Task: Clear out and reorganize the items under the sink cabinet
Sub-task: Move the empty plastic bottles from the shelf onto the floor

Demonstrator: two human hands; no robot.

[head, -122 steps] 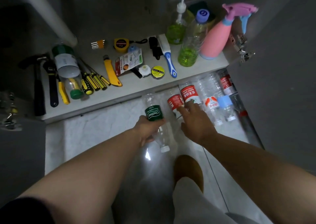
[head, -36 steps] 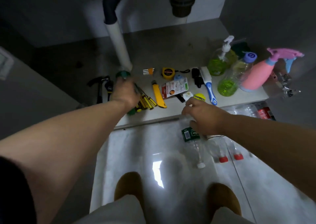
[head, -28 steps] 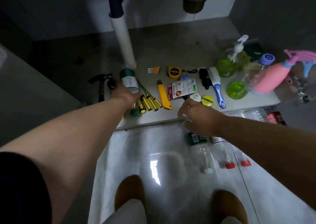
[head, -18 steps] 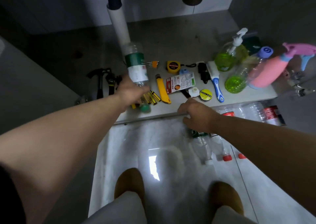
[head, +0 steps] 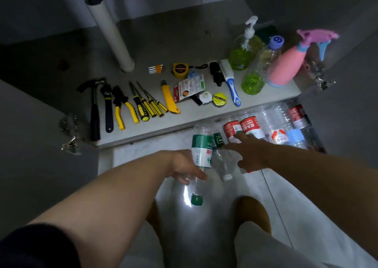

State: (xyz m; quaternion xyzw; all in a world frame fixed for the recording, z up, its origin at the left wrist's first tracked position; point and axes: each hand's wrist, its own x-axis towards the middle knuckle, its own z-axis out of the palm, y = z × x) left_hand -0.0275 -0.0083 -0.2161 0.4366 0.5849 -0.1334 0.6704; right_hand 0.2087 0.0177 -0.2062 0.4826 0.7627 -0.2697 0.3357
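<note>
My left hand (head: 185, 166) grips a clear plastic bottle with a green-and-white label (head: 201, 149), green cap (head: 196, 199) pointing toward me, low over the tiled floor. It lies at the left end of a row of empty bottles (head: 252, 127) on the floor before the cabinet. My right hand (head: 249, 154) rests with fingers spread on the neighbouring clear bottle with a dark green label (head: 219, 141). On the cabinet floor (head: 184, 42) lie a hammer (head: 94, 108), pliers (head: 122, 108) and screwdrivers (head: 145, 106).
At the cabinet's right stand a green soap pump bottle (head: 243, 48), a purple-capped bottle (head: 259, 69) and a pink spray bottle (head: 290, 65). A white drain pipe (head: 110, 28) rises at the back left. Open cabinet doors flank both sides. My shoes (head: 252, 212) are on the floor.
My left hand has carried the green-and-white bottle from the cabinet floor down to the left end of the bottle row. My right hand stayed on the row of bottles.
</note>
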